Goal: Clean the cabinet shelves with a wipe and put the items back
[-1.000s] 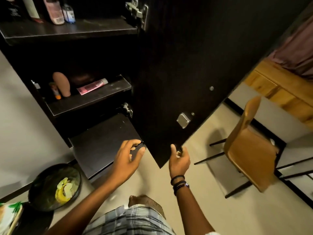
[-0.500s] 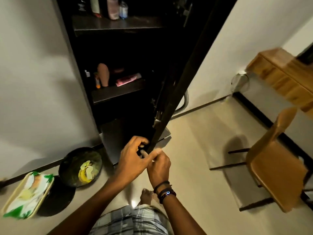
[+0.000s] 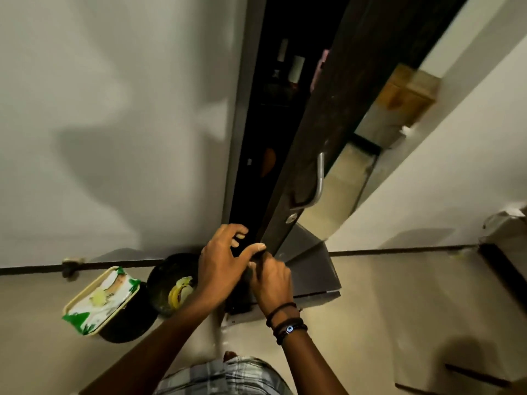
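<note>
Wipe pack (image 3: 99,299) on floor by wall, long axis angled toward dark bowl (image 3: 171,283) beside it. Left hand (image 3: 225,263) spread, fingertips at cabinet door (image 3: 322,132) bottom edge; right hand (image 3: 271,280) curled there, grasp unclear. Door tall, nearly edge-on, narrow dark gap left of it; bare floor rightward.

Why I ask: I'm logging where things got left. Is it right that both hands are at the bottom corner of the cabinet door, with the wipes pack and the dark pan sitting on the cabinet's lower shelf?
Not quite. In the head view the wipes pack and dark pan sit on the floor left of the cabinet, not on a shelf. The rest holds: the left hand and right hand are at the bottom corner of the cabinet door.
</note>
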